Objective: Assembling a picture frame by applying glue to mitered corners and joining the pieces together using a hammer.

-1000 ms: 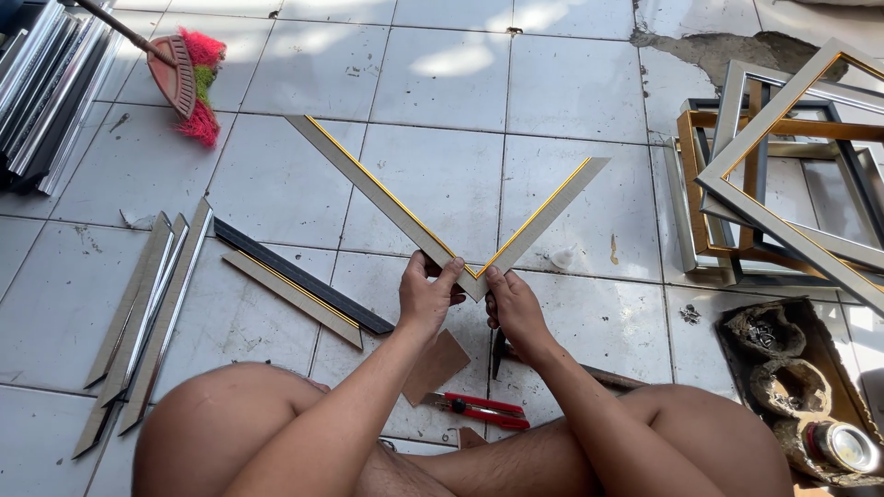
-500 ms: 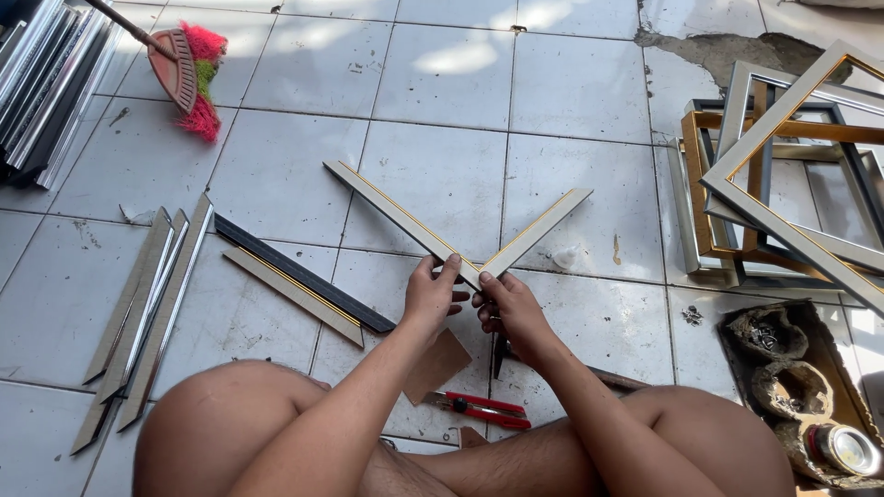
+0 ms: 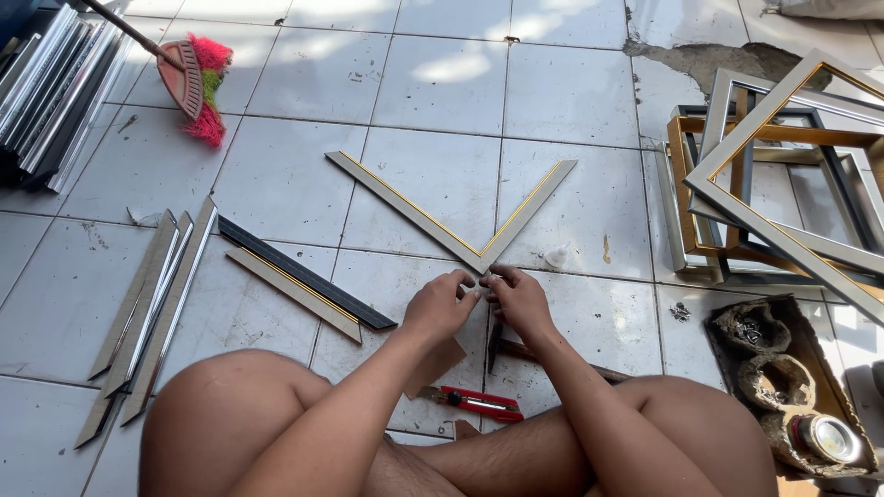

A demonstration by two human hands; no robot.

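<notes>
Tiled floor (image 3: 442, 83), pale grey, cracked patch top right; person sits cross-legged on it, bare knees at bottom of view. Right side: stack of finished frames (image 3: 783, 175), silver, gold and dark, piled loosely at angles. Top left: bundle of long moulding lengths (image 3: 46, 87) lying together, broom (image 3: 193, 87) with pink and green bristles just beside it. Left: several mitre-cut silver strips (image 3: 147, 308) lying parallel, then a dark strip (image 3: 304, 273) and a lighter strip (image 3: 293, 294) side by side, angled toward the knees. Centre: V-shaped frame corner (image 3: 451, 216), two silver mouldings with gold inner edge joined at a mitre, flat on the floor, apex pointing at the person. Left hand (image 3: 440, 306) and right hand (image 3: 520, 299) both at the apex, fingertips pinching the joint from either side; each grip closed on the corner, thumbs nearly touching. Bottom right: cardboard box (image 3: 792, 382) with tangled rings of wire or cord and a small round tin. Between the legs: red utility knife (image 3: 474, 402) on the floor, a brown cardboard scrap (image 3: 437, 364) just beside it under the left wrist
</notes>
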